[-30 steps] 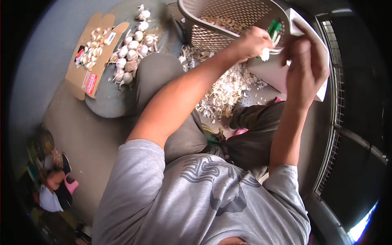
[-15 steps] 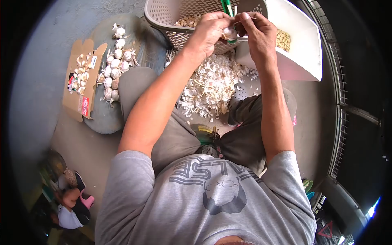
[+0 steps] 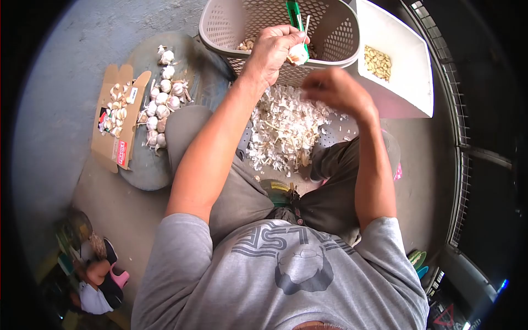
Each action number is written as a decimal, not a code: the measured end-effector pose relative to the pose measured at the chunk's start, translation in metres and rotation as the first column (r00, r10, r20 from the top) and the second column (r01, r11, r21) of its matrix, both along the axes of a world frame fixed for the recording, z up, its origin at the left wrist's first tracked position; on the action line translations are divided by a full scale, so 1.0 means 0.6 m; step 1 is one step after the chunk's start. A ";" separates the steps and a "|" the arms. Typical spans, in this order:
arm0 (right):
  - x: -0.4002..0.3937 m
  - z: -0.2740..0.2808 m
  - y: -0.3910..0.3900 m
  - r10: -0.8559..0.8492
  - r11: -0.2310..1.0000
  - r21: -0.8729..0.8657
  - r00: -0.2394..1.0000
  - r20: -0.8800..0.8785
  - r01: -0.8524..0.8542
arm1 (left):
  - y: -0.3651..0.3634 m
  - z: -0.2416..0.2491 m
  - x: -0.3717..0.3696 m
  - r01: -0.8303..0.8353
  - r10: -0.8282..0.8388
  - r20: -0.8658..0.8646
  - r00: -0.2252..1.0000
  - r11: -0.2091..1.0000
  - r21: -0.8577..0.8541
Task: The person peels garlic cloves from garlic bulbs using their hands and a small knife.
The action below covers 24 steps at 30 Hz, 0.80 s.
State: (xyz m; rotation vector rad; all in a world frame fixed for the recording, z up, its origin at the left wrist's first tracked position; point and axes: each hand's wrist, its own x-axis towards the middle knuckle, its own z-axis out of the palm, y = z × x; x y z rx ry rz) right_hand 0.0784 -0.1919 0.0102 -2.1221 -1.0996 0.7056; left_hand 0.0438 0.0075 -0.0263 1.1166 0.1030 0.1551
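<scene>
My left hand (image 3: 273, 54) is closed round a garlic bulb (image 3: 298, 54) in front of the basket, with its pale stem sticking up. Directly behind the bulb, a green long-handled tool (image 3: 295, 14) stands upright against the basket (image 3: 220, 33); its lower part is partly hidden. Away from the bulb, my right hand (image 3: 341, 92) hangs over the edge of a heap of papery garlic skins (image 3: 286, 126). Its fingers are smeared by motion.
Several whole garlic bulbs (image 3: 161, 98) lie on a round grey surface (image 3: 148, 179) at left, beside a cardboard box (image 3: 107, 148) of loose cloves (image 3: 117, 115). A white container (image 3: 407, 66) at right holds peeled cloves (image 3: 378, 62). Another person (image 3: 99, 275) is at lower left.
My right hand has come off the bulb and moved down over the skins. My left hand keeps the bulb, now slightly lower and turned. The view has shifted a little.
</scene>
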 end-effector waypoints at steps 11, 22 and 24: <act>0.053 -0.045 0.043 -0.379 0.622 0.520 0.806 -0.454 0.585 | -0.054 -0.009 -0.009 0.019 -0.024 -0.046 0.999 0.994 -0.105; -0.066 -0.011 0.104 -0.359 0.779 0.580 0.928 0.102 0.238 | -0.032 -0.006 -0.042 -0.203 0.156 -0.136 0.978 0.851 -0.484; -0.079 -0.002 0.105 -0.325 0.794 0.584 0.929 0.178 0.166 | -0.032 0.009 -0.056 -0.170 0.143 -0.096 0.985 0.892 -0.418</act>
